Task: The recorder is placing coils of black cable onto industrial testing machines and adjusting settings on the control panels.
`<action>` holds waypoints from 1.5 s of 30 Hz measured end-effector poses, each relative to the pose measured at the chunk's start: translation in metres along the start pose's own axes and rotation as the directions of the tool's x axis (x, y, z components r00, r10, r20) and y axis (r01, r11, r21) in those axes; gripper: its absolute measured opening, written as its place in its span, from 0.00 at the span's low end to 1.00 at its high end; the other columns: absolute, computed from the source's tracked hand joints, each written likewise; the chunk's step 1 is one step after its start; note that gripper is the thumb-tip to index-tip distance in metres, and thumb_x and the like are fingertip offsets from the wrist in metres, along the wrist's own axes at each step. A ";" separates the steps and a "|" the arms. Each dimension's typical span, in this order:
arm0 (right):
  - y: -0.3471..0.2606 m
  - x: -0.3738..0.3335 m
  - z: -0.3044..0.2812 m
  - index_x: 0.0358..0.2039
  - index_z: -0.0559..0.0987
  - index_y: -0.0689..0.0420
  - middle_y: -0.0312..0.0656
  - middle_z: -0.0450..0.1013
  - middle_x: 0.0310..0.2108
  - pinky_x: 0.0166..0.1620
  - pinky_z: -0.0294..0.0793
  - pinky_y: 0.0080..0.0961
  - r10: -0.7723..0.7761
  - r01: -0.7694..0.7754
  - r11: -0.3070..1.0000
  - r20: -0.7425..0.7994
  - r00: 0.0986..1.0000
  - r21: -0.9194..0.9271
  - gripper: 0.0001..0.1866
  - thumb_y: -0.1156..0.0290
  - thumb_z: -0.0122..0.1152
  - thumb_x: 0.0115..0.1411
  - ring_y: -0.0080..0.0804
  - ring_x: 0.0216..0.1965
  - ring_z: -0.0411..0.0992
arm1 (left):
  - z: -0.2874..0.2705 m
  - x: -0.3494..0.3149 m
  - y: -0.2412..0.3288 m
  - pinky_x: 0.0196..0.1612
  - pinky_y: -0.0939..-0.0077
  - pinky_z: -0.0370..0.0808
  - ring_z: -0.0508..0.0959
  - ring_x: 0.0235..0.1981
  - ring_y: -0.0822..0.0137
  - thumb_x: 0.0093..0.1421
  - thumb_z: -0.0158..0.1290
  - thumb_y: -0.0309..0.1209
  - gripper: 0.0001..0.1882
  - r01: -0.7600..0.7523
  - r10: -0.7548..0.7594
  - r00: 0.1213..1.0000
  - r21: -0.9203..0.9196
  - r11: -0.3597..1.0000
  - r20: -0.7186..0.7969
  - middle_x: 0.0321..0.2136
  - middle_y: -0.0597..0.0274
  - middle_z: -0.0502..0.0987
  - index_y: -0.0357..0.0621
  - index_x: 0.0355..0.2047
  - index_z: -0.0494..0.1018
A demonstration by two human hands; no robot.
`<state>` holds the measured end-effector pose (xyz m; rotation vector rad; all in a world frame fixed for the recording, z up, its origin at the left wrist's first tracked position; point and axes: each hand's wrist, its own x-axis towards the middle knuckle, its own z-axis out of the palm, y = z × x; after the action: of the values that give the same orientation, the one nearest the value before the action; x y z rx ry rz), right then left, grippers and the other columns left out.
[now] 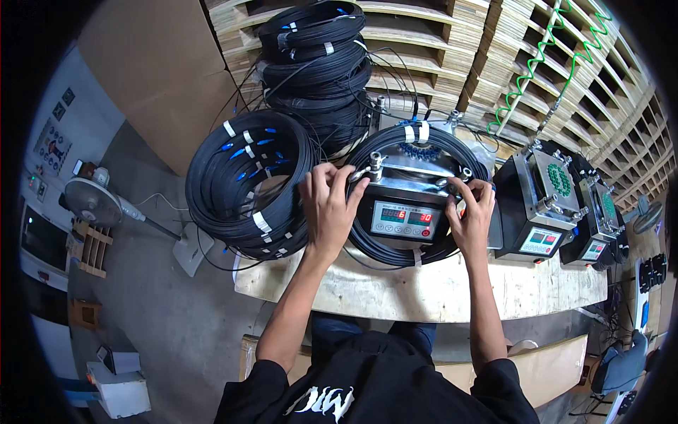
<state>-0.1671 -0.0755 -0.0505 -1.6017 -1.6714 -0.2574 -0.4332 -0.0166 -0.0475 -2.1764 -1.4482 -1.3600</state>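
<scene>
A black benchtop machine with a metal top plate (pixel 417 187) stands in front of me, a digital control panel (pixel 405 221) on its front. A coil of black cable (pixel 374 253) loops around it, bound with white tape at the back. My left hand (pixel 329 212) pinches a small silver clamp lever (pixel 359 174) beside the left front post (pixel 376 168). At the right front corner, my right hand (pixel 472 215) has its thumb and fingers closed about another small metal lever (pixel 443 184). The fingers partly cover both levers. A round fixture with dark blue connectors (pixel 420 151) sits on the plate behind.
Stacked black cable coils (pixel 311 78) rise behind on the left. Nearer lies a pile of coils with blue connectors (pixel 205 191). Similar machines (pixel 542 201) with green round fixtures stand right on the wooden table (pixel 339 290). Pallets (pixel 431 42) line the back; a fan (pixel 92 198) stands left.
</scene>
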 end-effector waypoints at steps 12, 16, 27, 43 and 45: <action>0.000 0.001 0.002 0.52 0.80 0.46 0.44 0.65 0.43 0.50 0.62 0.36 -0.022 0.022 1.000 -0.022 1.000 0.003 0.22 0.72 0.63 0.55 0.41 0.46 0.64 | -0.006 0.014 0.008 0.28 0.59 0.74 0.81 0.27 0.49 0.68 0.54 0.33 0.12 0.104 -0.098 0.946 -0.004 0.995 0.310 0.26 0.45 0.79 0.35 0.34 0.70; 0.000 0.000 0.003 0.52 0.80 0.46 0.44 0.65 0.43 0.49 0.62 0.36 -0.003 0.003 1.000 -0.021 1.000 0.020 0.22 0.72 0.63 0.55 0.40 0.45 0.64 | -0.009 0.019 0.003 0.26 0.66 0.75 0.82 0.25 0.54 0.67 0.55 0.30 0.11 0.216 -0.110 0.926 -0.269 0.939 0.362 0.27 0.46 0.79 0.33 0.35 0.69; 0.002 -0.001 0.004 0.51 0.80 0.46 0.44 0.65 0.42 0.50 0.61 0.36 0.010 -0.010 1.000 -0.028 1.000 0.006 0.22 0.73 0.62 0.53 0.40 0.45 0.64 | -0.015 0.027 -0.001 0.29 0.63 0.73 0.79 0.26 0.52 0.64 0.57 0.25 0.09 0.365 -0.133 0.885 -0.488 0.792 0.446 0.27 0.49 0.77 0.33 0.39 0.70; 0.002 -0.001 0.006 0.52 0.80 0.46 0.43 0.65 0.43 0.50 0.62 0.36 0.001 0.000 1.000 -0.032 0.999 0.019 0.24 0.74 0.63 0.52 0.39 0.44 0.64 | -0.013 0.025 -0.007 0.30 0.53 0.75 0.81 0.33 0.41 0.69 0.52 0.33 0.14 0.216 -0.063 0.900 -0.317 0.923 0.430 0.30 0.38 0.79 0.34 0.48 0.69; 0.002 -0.001 0.005 0.52 0.80 0.46 0.43 0.65 0.43 0.50 0.62 0.36 0.004 -0.003 1.000 -0.033 0.999 0.015 0.24 0.74 0.63 0.52 0.39 0.45 0.64 | -0.012 0.020 -0.007 0.30 0.54 0.74 0.81 0.32 0.41 0.69 0.53 0.33 0.14 0.194 -0.048 0.912 -0.326 0.925 0.408 0.29 0.39 0.79 0.34 0.47 0.69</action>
<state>-0.1677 -0.0727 -0.0556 -1.5806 -1.6415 -0.2679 -0.4436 -0.0079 -0.0278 -2.7709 -1.5935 -1.3748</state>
